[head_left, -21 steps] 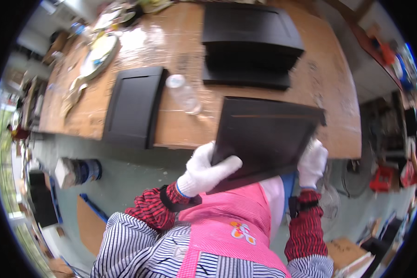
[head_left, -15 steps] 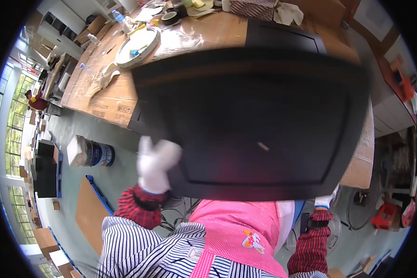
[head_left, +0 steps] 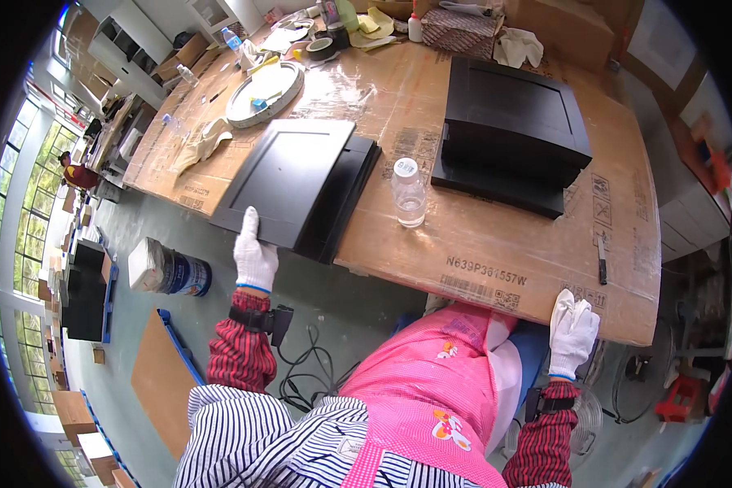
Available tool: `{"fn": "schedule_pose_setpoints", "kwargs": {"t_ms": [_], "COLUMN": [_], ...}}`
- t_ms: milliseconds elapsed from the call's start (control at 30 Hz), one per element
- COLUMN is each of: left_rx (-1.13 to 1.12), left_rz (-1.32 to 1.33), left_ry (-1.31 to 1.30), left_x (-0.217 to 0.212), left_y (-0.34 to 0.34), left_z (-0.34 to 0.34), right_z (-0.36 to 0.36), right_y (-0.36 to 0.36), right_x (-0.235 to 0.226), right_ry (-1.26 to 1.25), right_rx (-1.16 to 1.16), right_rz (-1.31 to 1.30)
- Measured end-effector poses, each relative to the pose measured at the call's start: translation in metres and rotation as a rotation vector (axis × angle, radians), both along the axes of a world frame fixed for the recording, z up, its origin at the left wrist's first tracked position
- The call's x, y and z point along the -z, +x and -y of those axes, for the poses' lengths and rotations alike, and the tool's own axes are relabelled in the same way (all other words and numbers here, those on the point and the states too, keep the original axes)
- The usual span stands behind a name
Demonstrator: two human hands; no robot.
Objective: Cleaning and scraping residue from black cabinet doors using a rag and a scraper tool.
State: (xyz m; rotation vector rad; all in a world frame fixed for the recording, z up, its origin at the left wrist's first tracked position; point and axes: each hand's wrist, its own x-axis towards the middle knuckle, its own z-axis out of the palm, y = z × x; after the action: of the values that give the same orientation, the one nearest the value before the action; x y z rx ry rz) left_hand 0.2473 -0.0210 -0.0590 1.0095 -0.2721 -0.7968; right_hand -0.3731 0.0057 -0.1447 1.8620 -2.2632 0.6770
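My left hand [head_left: 256,254], in a white glove, grips the near-left corner of a black framed panel [head_left: 280,179], thumb on top and the other fingers hidden below. The panel lies tilted over another black panel [head_left: 351,191] at the table's left front edge. My right hand [head_left: 573,329], gloved too, is at the front edge of the table on the right, fingers stretched out and holding nothing I can see. A stack of black panels [head_left: 512,106] sits farther back on the right. Between the two stacks stands a clear bottle [head_left: 409,195] with a white cap.
Cardboard [head_left: 431,252] covers the table. A knife [head_left: 602,260] lies near its right side. At the back left are a round white tray [head_left: 294,96], a crumpled glove [head_left: 207,145] and tape rolls [head_left: 321,49]. A bucket [head_left: 188,275] and cables [head_left: 313,366] are on the floor.
The black panel, held up before me by both hands, has moved left and down onto the left stack. My right hand has let go of it. The bottle and knife have come into view.
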Motion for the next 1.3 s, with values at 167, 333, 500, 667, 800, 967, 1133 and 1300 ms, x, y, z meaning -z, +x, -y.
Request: {"fn": "schedule_pose_setpoints", "kwargs": {"t_ms": [167,333,500,667,800,967,1133,1300], "left_rx": [0.150,0.990,1.284,0.089,-0.090,0.178,0.024,0.458], "left_rz": [0.202,0.615,0.707,1.448,1.360,1.246,0.945,-0.215], "left_ry": [0.556,1.029,0.139,-0.156,0.903,0.906,0.456,0.135], "left_x": [0.025,-0.056,-0.080,-0.097,-0.074,-0.071,-0.052,-0.052], "left_y": [0.028,-0.063,-0.241,-0.327,-0.317,-0.316,-0.329,-0.327], "left_z": [-0.025,-0.043,0.003,0.171,0.291,0.274,0.207,0.149], "right_z": [0.000,0.005,0.011,0.015,0.018,0.017,0.019,0.020], "right_y": [0.002,0.002,0.022,0.026,0.034,0.026,0.023,0.024], "right_x": [-0.002,-0.015,-0.049,-0.039,-0.046,-0.040,-0.034,-0.031], "right_ry": [-0.029,0.019,0.165,0.073,0.078,0.051,0.017,-0.003], "right_rx": [-0.023,-0.003,-0.153,-0.054,-0.001,-0.027,-0.045,-0.076], "right_rz": [-0.020,-0.001,-0.356,-0.052,-0.028,-0.069,-0.105,-0.093]}}
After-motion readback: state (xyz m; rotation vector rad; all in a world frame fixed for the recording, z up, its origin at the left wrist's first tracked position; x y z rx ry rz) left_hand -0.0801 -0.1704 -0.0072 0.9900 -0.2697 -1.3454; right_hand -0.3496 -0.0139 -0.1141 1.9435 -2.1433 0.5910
